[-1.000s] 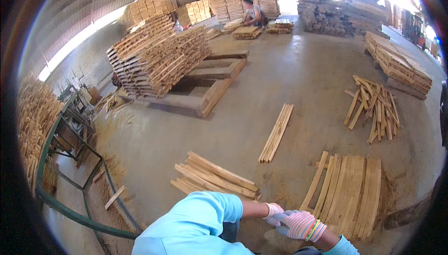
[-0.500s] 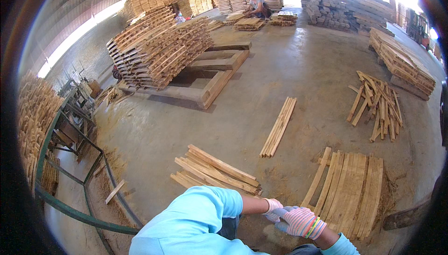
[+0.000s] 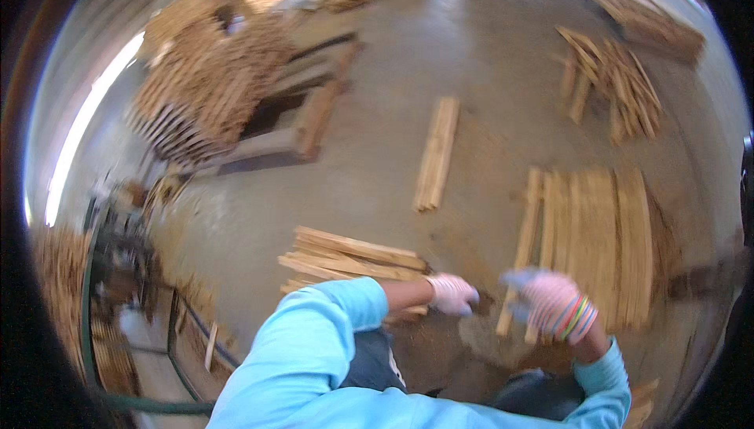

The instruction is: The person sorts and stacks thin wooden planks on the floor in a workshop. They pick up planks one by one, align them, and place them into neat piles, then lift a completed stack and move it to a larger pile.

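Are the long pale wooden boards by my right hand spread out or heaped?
Spread side by side: the long pale wooden boards lie roughly parallel, a gap showing beside the leftmost.

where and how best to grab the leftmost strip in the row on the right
Pinch the leftmost strip around mid-length, probably from above and slightly left: it is long and slender, its left edge exposed, with a gap before the next strip.

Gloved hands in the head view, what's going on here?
Someone in a light-blue top has both hands low among wooden strips on the floor. The gloved left hand is near the right end of a small pile of strips. The gloved right hand is by a flat row of strips. The hands are apart; neither visibly holds a strip, though blur obscures contact.
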The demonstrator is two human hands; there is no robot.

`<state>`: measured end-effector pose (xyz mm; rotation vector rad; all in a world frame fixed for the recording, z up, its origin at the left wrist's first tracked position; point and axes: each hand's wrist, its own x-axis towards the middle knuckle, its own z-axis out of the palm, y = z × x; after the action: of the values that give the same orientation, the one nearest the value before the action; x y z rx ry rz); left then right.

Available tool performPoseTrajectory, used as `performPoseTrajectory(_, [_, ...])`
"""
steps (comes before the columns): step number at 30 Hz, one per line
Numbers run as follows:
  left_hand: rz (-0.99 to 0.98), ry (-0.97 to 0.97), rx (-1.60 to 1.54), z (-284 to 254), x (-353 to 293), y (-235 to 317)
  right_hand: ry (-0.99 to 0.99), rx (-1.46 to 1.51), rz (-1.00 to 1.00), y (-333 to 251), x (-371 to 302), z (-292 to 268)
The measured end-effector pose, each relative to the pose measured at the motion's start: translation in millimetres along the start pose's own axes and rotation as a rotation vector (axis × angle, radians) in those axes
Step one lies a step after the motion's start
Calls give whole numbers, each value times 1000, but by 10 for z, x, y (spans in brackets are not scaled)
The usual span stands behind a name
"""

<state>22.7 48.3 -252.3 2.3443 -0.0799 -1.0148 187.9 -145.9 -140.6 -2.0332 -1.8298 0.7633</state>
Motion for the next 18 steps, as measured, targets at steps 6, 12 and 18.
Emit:
performPoseTrajectory(6, [-203,321,-145,-46,977,-469,748,-23,511,1383,-891,347])
performPoseTrajectory(12, [-428,535,-517,359,1751,-319,782,251,910,1803,-1033,1177])
performPoseTrajectory(18, [-506,562,-528,709,2131,89,-221,126,955,1521,-316,1876])
